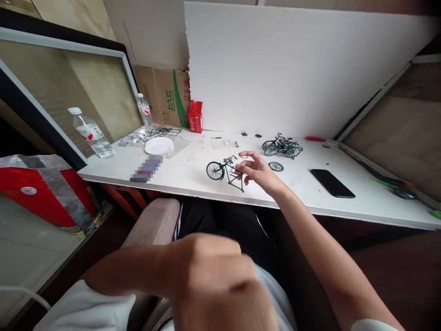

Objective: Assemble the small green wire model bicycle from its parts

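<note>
My right hand [255,169] reaches over the white table, its thumb and lower fingers around the frame of a small dark green model bicycle [225,172]. The index finger curves up apart from it. The bicycle stands tilted near the front edge, with one spoked wheel on its left end and bare frame bars on its right. My left hand [220,276] is raised close to the camera, blurred, its fingers curled into a closed shape; whatever is in it is hidden. A loose spoked wheel [276,166] lies just right of my right hand.
Other model bicycles [282,146] stand at the back right. A black phone [332,183] lies at right. A white plate [159,145], dark part frames [132,138] and a water bottle [91,133] are at left. A red box [196,117] stands by the white board [296,64].
</note>
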### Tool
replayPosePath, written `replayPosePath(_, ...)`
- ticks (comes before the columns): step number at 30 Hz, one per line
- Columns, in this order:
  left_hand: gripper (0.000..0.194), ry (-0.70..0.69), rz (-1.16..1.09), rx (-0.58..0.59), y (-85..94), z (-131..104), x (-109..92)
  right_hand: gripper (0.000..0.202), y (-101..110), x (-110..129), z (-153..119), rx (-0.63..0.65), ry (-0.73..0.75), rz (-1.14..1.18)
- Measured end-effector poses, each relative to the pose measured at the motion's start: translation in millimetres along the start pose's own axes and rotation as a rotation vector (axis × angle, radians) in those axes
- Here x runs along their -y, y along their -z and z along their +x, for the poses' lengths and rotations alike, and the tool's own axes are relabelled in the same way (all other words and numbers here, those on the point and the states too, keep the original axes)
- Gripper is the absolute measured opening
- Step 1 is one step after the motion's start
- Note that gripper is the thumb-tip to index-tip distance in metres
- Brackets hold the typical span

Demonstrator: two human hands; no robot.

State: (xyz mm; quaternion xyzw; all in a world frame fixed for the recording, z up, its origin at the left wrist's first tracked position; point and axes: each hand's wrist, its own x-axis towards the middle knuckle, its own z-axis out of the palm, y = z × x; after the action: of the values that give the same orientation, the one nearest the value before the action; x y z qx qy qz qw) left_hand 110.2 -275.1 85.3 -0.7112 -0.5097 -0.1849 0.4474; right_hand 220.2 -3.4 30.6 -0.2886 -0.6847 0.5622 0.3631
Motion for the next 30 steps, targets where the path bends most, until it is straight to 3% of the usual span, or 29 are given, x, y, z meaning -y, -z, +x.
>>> replayPosePath(3, 0.036, -0.18, -0.422, -0.046, -40.1, 21, 31, 0.058, 1, 2, 0, -0.01, 0.021, 0.016)
replayPosePath(5, 0.022, -0.148, -0.732, 0.031, -82.1, 29, 54, 0.058, 1, 4, 0, -0.025, 0.02, 0.013)
replayPosePath(6, 0.02, -0.047, -0.875, 0.108, -104.5, 31, 62, 0.058, 1, 4, 0, -0.031, 0.02, 0.012)
replayPosePath(9, 0.026, 0.322, -0.989, 0.312, -164.6, 31, 72, 0.061, 0, 3, 3, -0.069, 0.045, 0.007)
replayPosePath(12, 0.051, 0.549, -1.196, 0.392, -203.6, 27, 68, 0.064, -1, -4, 8, -0.133, 0.109, -0.017)
replayPosePath(16, 0.079, 0.668, -1.588, 0.386, -224.9, 25, 59, 0.063, -6, -13, 13, -0.169, 0.27, -0.121)
replayPosePath(20, 0.08, 0.656, -1.906, 0.351, -232.3, 32, 50, 0.057, -12, -15, 14, -0.204, 0.383, -0.261)
replayPosePath(22, 0.079, 0.716, -2.033, 0.307, -235.5, 36, 45, 0.056, -14, -16, 15, -0.2, 0.406, -0.305)
replayPosePath(25, 0.074, 0.872, -2.104, 0.217, -242.1, 39, 38, 0.056, -16, -21, 17, -0.171, 0.443, -0.344)
replayPosePath(30, 0.07, 1.118, -1.992, 0.06, -261.2, 33, 33, 0.069, -17, -33, 20, -0.052, 0.46, -0.364)
